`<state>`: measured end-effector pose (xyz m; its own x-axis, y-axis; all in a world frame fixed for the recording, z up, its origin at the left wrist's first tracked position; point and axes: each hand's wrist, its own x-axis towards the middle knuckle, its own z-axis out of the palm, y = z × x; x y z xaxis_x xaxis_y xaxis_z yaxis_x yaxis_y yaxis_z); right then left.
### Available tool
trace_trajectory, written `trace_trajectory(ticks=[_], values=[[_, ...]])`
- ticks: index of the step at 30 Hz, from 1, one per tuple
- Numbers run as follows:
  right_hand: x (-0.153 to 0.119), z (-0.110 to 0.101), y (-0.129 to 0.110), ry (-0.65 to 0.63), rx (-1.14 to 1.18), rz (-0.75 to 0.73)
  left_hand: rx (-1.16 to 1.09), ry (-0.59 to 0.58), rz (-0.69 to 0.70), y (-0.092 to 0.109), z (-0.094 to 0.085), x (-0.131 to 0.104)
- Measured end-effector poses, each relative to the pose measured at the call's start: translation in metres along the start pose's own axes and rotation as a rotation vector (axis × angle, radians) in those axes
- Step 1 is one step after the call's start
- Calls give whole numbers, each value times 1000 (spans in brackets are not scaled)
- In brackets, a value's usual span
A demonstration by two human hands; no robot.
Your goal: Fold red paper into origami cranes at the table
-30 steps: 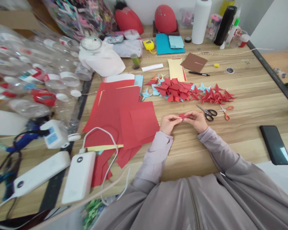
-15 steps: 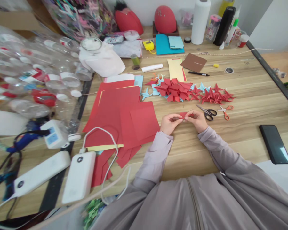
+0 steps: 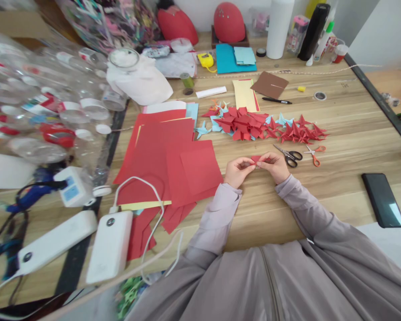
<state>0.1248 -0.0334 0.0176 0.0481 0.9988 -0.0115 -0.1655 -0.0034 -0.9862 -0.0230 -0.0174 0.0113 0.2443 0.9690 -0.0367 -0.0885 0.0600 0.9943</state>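
A small piece of red paper (image 3: pixel 255 158) is pinched between my left hand (image 3: pixel 238 171) and my right hand (image 3: pixel 274 166), fingertips close together above the wooden table (image 3: pixel 263 214). Just beyond my hands lies a pile of folded red paper shapes (image 3: pixel 242 124), with light blue ones (image 3: pixel 203 129) among and beside them. Black-handled scissors (image 3: pixel 291 157) and orange-handled scissors (image 3: pixel 316 155) rest to the right of my right hand. Stacked red sheets (image 3: pixel 200 171) are to the left of my left hand.
White power banks (image 3: pixel 109 247) with a looping cable sit at the lower left. Plastic bottles (image 3: pixel 47 111) crowd the far left. A phone (image 3: pixel 382 200) lies at the right. A white cylinder (image 3: pixel 280 29) and a black bottle (image 3: pixel 314 33) stand at the back.
The view has shifted slightly. Both hands stay nearly in place, still pinching the red paper, with only a slight change at the right fingers.
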Motion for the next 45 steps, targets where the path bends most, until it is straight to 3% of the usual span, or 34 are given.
trace_trajectory(ticks=[19, 35, 45], values=[[0, 0, 2, -55, 22, 17, -64, -19, -40, 3, -4, 0], [3, -4, 5, -28, 10, 23, 105, -66, 88, 0, -4, 0], [2, -1, 3, 27, 29, 26, 17, -60, 1, 2, -3, 0]])
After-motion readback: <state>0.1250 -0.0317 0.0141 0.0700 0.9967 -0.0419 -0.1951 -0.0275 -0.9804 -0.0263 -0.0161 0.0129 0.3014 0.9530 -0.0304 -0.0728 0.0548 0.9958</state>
